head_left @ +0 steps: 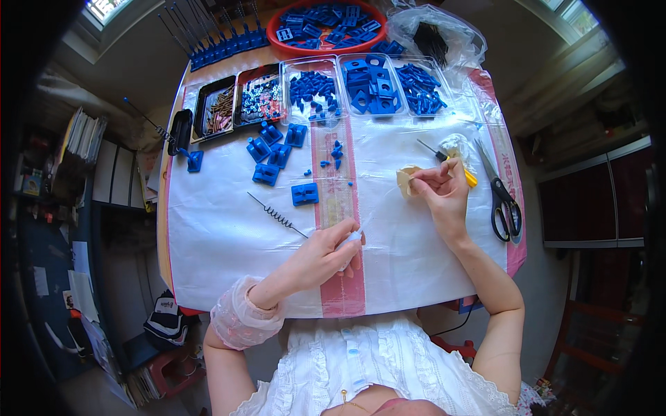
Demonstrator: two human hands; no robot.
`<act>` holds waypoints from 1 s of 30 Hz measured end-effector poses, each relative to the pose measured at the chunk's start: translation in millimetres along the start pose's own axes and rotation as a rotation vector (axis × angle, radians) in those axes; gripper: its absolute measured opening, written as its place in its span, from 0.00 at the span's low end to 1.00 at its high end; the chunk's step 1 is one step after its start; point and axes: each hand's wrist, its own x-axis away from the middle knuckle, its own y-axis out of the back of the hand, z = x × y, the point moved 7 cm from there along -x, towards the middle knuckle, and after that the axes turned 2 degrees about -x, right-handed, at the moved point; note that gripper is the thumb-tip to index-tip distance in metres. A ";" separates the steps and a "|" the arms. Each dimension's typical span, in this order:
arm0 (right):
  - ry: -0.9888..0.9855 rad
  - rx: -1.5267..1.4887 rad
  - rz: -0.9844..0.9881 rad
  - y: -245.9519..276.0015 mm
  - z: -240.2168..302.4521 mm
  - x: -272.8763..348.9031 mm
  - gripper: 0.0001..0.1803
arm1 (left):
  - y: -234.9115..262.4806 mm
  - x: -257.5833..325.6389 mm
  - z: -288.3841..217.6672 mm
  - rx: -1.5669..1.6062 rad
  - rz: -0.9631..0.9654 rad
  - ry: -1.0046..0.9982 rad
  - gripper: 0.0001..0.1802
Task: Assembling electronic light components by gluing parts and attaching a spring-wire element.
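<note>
My left hand (pixel 322 258), at the middle of the near table, is closed around a small white squeeze bottle (pixel 352 240). A thin clear nozzle seems to point from it up and to the right. Beside that hand, a dark wire with a coiled middle (pixel 279 218) slants up to the left; I cannot tell whether its lower end touches the fingers. My right hand (pixel 444 194) pinches a crumpled beige scrap (pixel 406 182), its material unclear. Just beyond the left hand sits a blue plastic block (pixel 304 195), with several similar blocks (pixel 279 155) farther back and small blue pegs (pixel 337 154) nearby.
Along the back stand trays of brass-coloured screws (pixel 222 109), small metal parts (pixel 262 98) and blue pieces (pixel 380 85). Behind them is a red basin (pixel 274 43). Black-handled scissors (pixel 505 208) and a yellow-handled screwdriver (pixel 470 179) lie at right. Upright coiled wires (pixel 222 50) stand back left.
</note>
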 end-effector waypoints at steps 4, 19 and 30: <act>0.010 -0.069 0.000 1.3 5.4 0.8 0.23 | -0.2 -0.3 -1.8 0.027 0.020 -0.003 0.12; 0.167 0.100 0.097 -14.6 21.9 14.4 0.20 | -1.5 -0.8 0.1 0.018 0.048 0.034 0.13; 0.205 0.168 0.057 -10.6 24.0 16.6 0.18 | -2.5 -1.0 -0.2 0.000 0.064 0.034 0.12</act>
